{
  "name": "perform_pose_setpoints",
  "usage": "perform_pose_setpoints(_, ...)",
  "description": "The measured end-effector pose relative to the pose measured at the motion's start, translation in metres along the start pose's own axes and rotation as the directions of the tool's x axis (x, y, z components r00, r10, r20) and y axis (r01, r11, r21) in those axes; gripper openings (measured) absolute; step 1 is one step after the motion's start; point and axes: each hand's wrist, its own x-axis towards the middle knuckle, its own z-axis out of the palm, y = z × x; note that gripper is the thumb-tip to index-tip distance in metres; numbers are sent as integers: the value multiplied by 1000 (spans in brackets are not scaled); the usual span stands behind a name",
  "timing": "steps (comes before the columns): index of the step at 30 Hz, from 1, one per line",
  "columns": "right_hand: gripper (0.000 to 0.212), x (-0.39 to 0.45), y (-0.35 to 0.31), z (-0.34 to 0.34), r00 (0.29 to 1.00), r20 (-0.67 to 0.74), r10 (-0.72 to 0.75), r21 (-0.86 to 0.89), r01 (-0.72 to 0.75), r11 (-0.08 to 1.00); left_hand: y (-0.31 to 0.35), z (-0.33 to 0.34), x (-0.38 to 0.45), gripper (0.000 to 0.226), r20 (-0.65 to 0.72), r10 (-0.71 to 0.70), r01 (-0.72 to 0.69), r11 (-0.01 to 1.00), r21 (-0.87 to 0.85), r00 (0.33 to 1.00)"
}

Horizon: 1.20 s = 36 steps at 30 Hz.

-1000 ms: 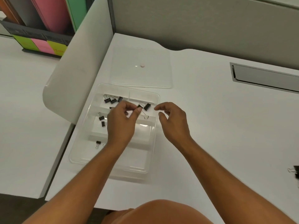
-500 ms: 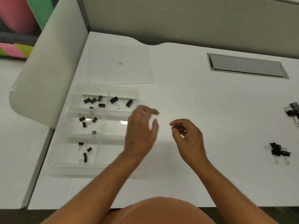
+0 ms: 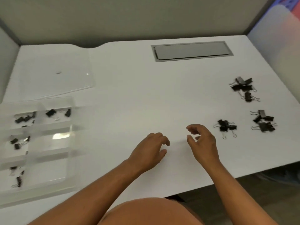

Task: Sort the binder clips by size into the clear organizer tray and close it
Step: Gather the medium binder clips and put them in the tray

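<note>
Clearly both hands are empty, fingers loosely curled above the desk (image 3: 146,88): the left hand (image 3: 150,152) and right hand (image 3: 202,143). Nearest binder clips (image 3: 226,126) lie at three o'clock just beside the right hand, two more piles beyond. They look light, stiff, springy; pinch the black body, not the wire loops. The tray (image 3: 48,159) sits at nine o'clock, lid (image 3: 53,70) off.

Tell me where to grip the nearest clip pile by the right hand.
Judging by the pose, take a clip in the nearest pile by its black body, fingers coming from above; the wire handles splay flat toward you and would slip. The right hand sits just left of it, empty.
</note>
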Motion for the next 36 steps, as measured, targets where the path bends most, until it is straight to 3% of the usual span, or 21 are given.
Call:
perform_pose_setpoints(4,37,28,51,-54,996,-67,56,-20,-57,998,44,40,50,26,128,41,-52,995,81,991)
perform_pose_setpoints(8,47,55,99,-91,991,-109,78,-162,-95,982,88,73,108,38,169,103,-132,976,173,980)
perform_pose_setpoints(13,72,81,140,-110,995,44,89,-334,-69,940,124,111,174,70,117,124,-159,917,367,985)
perform_pose_setpoints(18,67,99,144,-121,978,205,20,-389,62,919,129,132,208,77,75,67,-96,855,509,995)
perform_pose_setpoints(25,48,118,143,-131,964,265,17,-423,101,900,122,126,223,44,60,26,-40,969,245,998)
perform_pose_setpoints(29,39,126,137,-136,948,318,21,-433,126,892,120,122,222,44,32,-5,0,988,152,999)
perform_pose_setpoints(33,16,132,135,-133,942,334,-23,-514,203,833,117,116,218,44,0,-64,64,995,75,998)
perform_pose_setpoints(36,14,134,141,-130,963,263,-52,-428,165,889,116,110,215,40,-5,-124,124,992,-1,992)
